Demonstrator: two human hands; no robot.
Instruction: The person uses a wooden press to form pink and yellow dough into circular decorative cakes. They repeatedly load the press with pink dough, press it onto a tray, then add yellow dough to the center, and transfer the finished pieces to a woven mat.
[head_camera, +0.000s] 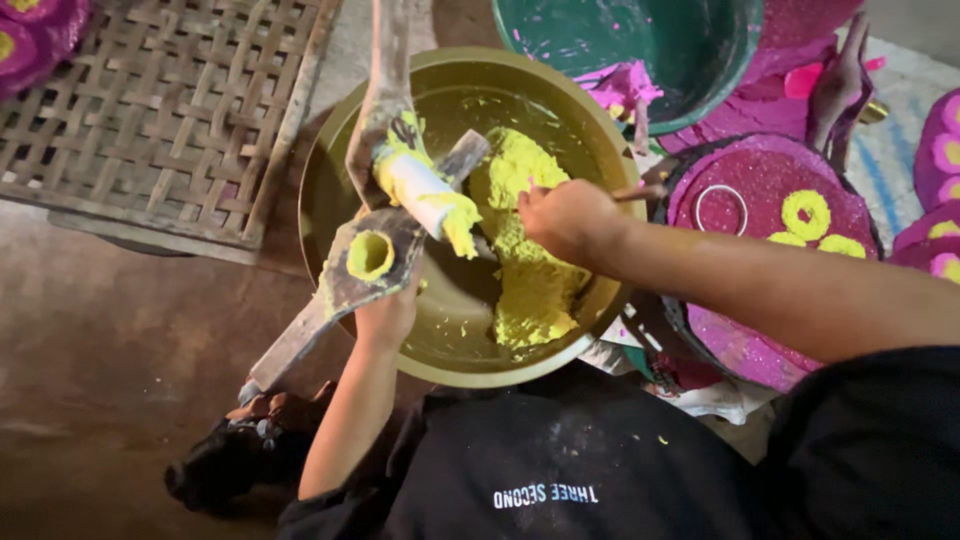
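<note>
My left hand (385, 315) grips the underside of a flat wooden mould board (345, 275) that lies across the rim of a wide brass-coloured basin (330, 170). The board has a round hole packed with yellow paste (370, 255). A white cylinder (425, 192) smeared with yellow leans over the board, next to a long wooden handle (385, 90). My right hand (565, 220) is closed around a thin stick (640, 192) and hovers over a heap of yellow paste (530, 260) in the basin.
A woven bamboo mat (170, 110) lies at the upper left. A green tub (650, 50) stands behind the basin. Round magenta discs (770, 190) with yellow rings and a metal ring sit at the right. The floor is bare brown earth.
</note>
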